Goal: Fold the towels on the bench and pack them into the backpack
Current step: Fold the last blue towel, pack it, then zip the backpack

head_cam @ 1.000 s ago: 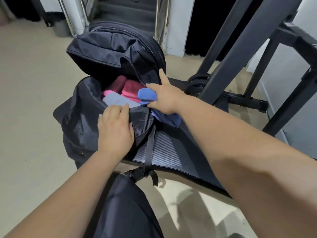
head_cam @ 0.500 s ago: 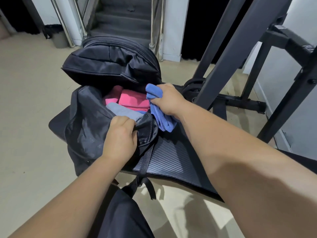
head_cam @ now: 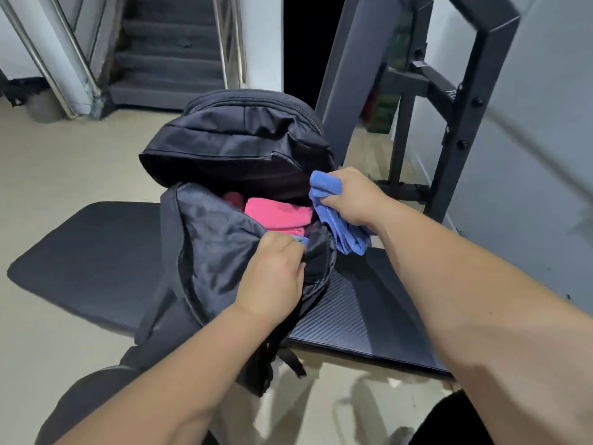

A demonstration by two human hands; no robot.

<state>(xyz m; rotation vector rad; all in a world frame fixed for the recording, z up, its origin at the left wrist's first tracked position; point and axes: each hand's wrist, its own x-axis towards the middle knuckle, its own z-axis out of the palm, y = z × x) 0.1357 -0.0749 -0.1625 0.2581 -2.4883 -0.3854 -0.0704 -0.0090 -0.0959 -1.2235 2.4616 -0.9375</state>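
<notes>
A black backpack (head_cam: 205, 252) lies open on the black padded bench (head_cam: 362, 313). Folded pink towels (head_cam: 276, 213) lie inside its main compartment, with a darker red one behind them. My left hand (head_cam: 272, 277) grips the near rim of the backpack's opening and holds it apart. My right hand (head_cam: 349, 197) grips a folded blue towel (head_cam: 337, 220) at the right edge of the opening; its lower end hangs over the bench outside the bag.
A dark metal rack frame (head_cam: 455, 146) rises close behind and right of the bench. Stairs (head_cam: 167, 65) with steel railings lie at the back. Beige floor (head_cam: 48, 175) spreads to the left. My dark-clothed knee (head_cam: 96, 399) is below the bench.
My right hand lifted the blue towel up off the bag's contents to the right rim. My left hand curled tighter on the bag's rim. The camera view shifted left, showing more bench.
</notes>
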